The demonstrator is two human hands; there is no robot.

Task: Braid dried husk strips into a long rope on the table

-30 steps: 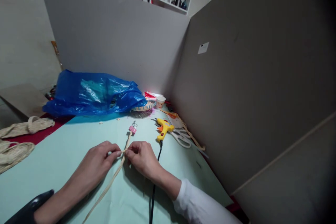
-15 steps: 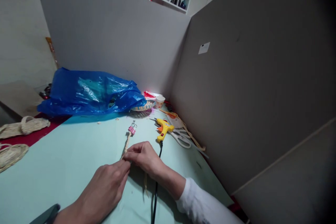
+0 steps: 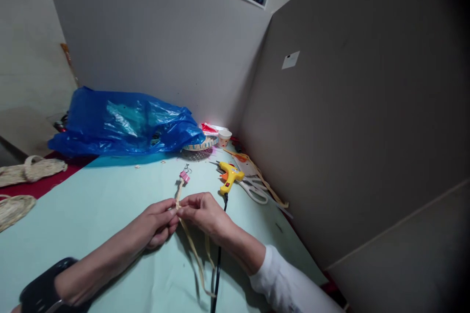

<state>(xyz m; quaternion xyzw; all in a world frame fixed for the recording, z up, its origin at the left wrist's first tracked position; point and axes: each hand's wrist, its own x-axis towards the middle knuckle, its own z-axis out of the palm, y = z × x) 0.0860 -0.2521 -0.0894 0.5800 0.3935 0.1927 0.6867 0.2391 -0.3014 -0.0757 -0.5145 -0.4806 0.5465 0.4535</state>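
A narrow pale straw braid [image 3: 179,190] runs toward me from a pink binder clip [image 3: 184,176] on the pale green tabletop. My left hand [image 3: 159,222] pinches the braid's near end from the left. From the right, my right hand [image 3: 201,211] pinches the same spot, its fingertips meeting those of the left. Loose straw strands [image 3: 194,254] trail from the fingers toward the near edge. Just right of my right hand lies a yellow hot glue gun [image 3: 230,177], its black cord passing beneath my right wrist.
Grey-handled scissors [image 3: 255,190] lie beside the glue gun. A blue plastic bag [image 3: 125,124], a woven basket [image 3: 201,145] and a paper cup [image 3: 224,138] stand at the back. Woven straw slippers [image 3: 35,169] sit at left. A grey partition [image 3: 348,107] bounds the right side.
My left hand has turned and moved up, its fingertips now on the braid beside the right ones. More loose strand shows hanging below the hands. The view has shifted slightly.
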